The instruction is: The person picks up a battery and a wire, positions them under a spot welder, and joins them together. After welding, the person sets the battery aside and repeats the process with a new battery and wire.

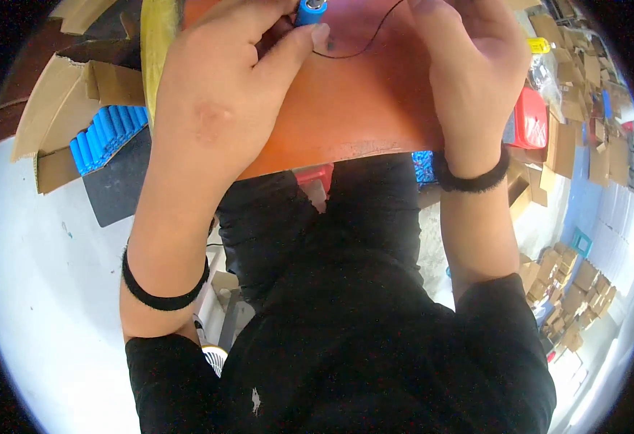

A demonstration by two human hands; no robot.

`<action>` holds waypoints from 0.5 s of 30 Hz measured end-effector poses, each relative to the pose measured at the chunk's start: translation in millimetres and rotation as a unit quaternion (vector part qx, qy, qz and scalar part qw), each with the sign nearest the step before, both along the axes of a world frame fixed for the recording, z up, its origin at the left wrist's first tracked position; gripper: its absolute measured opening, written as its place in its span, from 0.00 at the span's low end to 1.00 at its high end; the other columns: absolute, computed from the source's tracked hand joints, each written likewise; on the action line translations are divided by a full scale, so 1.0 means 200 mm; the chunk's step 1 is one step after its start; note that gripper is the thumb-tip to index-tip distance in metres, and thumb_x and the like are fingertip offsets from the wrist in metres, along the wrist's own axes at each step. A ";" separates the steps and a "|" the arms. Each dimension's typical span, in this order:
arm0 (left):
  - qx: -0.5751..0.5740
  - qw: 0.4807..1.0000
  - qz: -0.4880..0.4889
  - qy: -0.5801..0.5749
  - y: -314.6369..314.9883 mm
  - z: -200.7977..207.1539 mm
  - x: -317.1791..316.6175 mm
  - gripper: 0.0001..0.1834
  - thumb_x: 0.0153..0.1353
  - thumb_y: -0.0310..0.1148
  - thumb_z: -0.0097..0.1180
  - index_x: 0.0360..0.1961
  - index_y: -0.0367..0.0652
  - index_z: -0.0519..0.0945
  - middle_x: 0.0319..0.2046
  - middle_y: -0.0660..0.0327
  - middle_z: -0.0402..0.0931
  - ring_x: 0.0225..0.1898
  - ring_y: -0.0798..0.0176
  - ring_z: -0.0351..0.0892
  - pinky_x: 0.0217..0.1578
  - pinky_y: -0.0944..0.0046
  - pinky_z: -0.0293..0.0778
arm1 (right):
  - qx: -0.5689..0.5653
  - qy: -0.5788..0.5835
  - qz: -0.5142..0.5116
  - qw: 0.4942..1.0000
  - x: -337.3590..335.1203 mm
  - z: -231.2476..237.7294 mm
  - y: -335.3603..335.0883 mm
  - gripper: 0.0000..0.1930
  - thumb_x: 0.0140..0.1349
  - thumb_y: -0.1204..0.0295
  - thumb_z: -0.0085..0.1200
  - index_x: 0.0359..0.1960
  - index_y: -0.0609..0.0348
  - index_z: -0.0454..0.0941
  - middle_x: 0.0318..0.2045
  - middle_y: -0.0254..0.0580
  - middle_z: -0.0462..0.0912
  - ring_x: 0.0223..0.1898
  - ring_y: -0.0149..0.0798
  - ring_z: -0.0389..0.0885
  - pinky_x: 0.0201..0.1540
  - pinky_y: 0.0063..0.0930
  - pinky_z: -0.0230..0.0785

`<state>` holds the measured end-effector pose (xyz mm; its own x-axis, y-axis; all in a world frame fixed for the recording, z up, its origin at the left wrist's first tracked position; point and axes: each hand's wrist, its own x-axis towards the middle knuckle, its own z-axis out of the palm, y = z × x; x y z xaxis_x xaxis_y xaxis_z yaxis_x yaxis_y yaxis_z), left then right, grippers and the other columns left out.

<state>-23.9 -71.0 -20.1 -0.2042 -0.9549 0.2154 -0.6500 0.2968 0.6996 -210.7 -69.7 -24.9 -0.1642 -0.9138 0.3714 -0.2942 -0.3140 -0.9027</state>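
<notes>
At the top of the view my left hand (223, 87) is closed around a small blue cylindrical battery cell (308, 16). Its silvery metal end faces up between the thumb and fingers. From beside the left thumb a thin dark wire (364, 49) curves over to my right hand (472, 72). The right thumb and fingers are pinched at the wire's far end, though the fingertips are partly cut off by the upper edge. Both hands are over an orange-brown tabletop (353, 116).
To the left, rows of blue battery cells (107, 137) stand beside an open cardboard box (53, 123). A red plastic container (530, 119) and a yellow object (539, 45) are past my right hand. Stacked cardboard boxes (573, 296) line the right side. The table's front edge crosses above my lap.
</notes>
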 end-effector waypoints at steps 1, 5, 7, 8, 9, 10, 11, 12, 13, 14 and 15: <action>-0.002 1.000 -0.002 -0.005 0.00 0.00 -0.01 0.18 0.58 0.41 0.62 0.46 0.41 0.82 0.33 0.56 0.80 0.33 0.62 0.79 0.39 0.68 0.71 | 0.001 0.000 -0.002 1.000 0.00 -0.04 -0.03 0.03 0.59 0.79 0.54 0.32 0.63 0.73 0.27 0.29 0.75 0.27 0.20 0.71 0.32 0.14 0.63; 0.005 0.999 0.011 -0.034 -0.01 -0.01 0.00 0.18 0.58 0.40 0.62 0.45 0.41 0.82 0.32 0.56 0.80 0.31 0.62 0.77 0.38 0.67 0.71 | -0.083 -0.234 0.141 0.958 0.01 -0.04 -0.02 0.03 0.59 0.79 0.54 0.32 0.63 0.72 0.26 0.29 0.75 0.27 0.20 0.70 0.32 0.13 0.63; 0.021 1.000 0.007 -0.018 -0.01 0.00 0.00 0.18 0.58 0.40 0.62 0.45 0.40 0.82 0.31 0.56 0.80 0.30 0.61 0.77 0.38 0.67 0.71 | -0.008 -0.063 0.029 0.998 0.02 0.02 0.01 0.03 0.59 0.79 0.54 0.32 0.63 0.72 0.26 0.28 0.75 0.27 0.20 0.70 0.32 0.13 0.63; 0.036 0.999 0.003 -0.005 -0.01 0.00 0.00 0.18 0.58 0.40 0.62 0.44 0.39 0.81 0.31 0.56 0.79 0.30 0.61 0.76 0.37 0.66 0.71 | -0.003 -0.069 0.028 0.997 0.02 0.03 0.01 0.03 0.59 0.79 0.54 0.32 0.63 0.72 0.26 0.28 0.74 0.27 0.20 0.70 0.32 0.13 0.62; 0.036 0.999 0.003 -0.006 -0.01 0.01 0.00 0.18 0.58 0.40 0.62 0.44 0.39 0.81 0.31 0.56 0.79 0.30 0.61 0.76 0.37 0.66 0.71 | 0.002 -0.075 0.026 0.997 0.02 0.03 0.01 0.03 0.59 0.79 0.54 0.32 0.63 0.72 0.26 0.28 0.74 0.27 0.20 0.70 0.32 0.13 0.62; 0.012 1.000 -0.005 -0.021 -0.01 0.01 0.00 0.18 0.58 0.40 0.62 0.44 0.39 0.81 0.31 0.57 0.79 0.30 0.62 0.76 0.37 0.67 0.71 | 0.001 -0.075 0.025 0.997 0.03 -0.01 -0.01 0.03 0.59 0.79 0.54 0.32 0.63 0.72 0.26 0.28 0.74 0.27 0.20 0.70 0.32 0.13 0.62; -0.013 0.999 -0.015 -0.034 -0.02 0.00 0.00 0.17 0.58 0.40 0.62 0.44 0.39 0.81 0.30 0.57 0.79 0.30 0.63 0.75 0.37 0.67 0.70 | -0.080 -0.230 0.137 0.960 0.03 -0.08 -0.06 0.03 0.59 0.79 0.54 0.32 0.63 0.72 0.26 0.28 0.74 0.27 0.20 0.70 0.32 0.13 0.62; -0.015 0.999 -0.018 -0.032 -0.02 0.00 0.00 0.17 0.58 0.40 0.62 0.44 0.39 0.81 0.30 0.57 0.79 0.30 0.63 0.75 0.37 0.67 0.70 | -0.160 -0.374 0.243 0.881 0.02 -0.11 -0.08 0.03 0.59 0.79 0.54 0.32 0.63 0.72 0.26 0.28 0.74 0.27 0.20 0.70 0.31 0.13 0.62; 0.002 1.000 -0.008 -0.024 -0.02 0.00 0.00 0.17 0.58 0.40 0.62 0.43 0.38 0.81 0.31 0.56 0.79 0.30 0.64 0.75 0.36 0.68 0.70 | -0.161 -0.372 0.243 0.881 0.03 -0.08 -0.06 0.03 0.59 0.79 0.54 0.32 0.63 0.72 0.26 0.28 0.74 0.27 0.20 0.70 0.31 0.13 0.62; 0.018 1.000 0.005 -0.018 -0.01 0.00 0.01 0.17 0.58 0.40 0.62 0.43 0.37 0.81 0.31 0.56 0.79 0.31 0.66 0.75 0.36 0.68 0.70 | -0.072 -0.245 0.148 0.956 0.04 -0.02 -0.01 0.03 0.59 0.79 0.54 0.32 0.63 0.72 0.26 0.28 0.74 0.26 0.20 0.70 0.31 0.13 0.62; 0.015 1.000 0.007 -0.020 -0.02 0.00 0.02 0.17 0.58 0.40 0.62 0.43 0.37 0.81 0.31 0.56 0.79 0.31 0.66 0.75 0.36 0.68 0.70 | 0.018 -0.108 0.046 0.993 0.04 0.02 0.01 0.03 0.59 0.79 0.54 0.32 0.62 0.72 0.26 0.28 0.74 0.26 0.20 0.69 0.31 0.13 0.62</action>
<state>-19.6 -74.0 -20.7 -0.1977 -0.9637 0.1793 -0.6816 0.2666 0.6815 -202.9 -67.7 -21.4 -0.1512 -0.9408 0.3035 -0.0640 -0.2970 -0.9527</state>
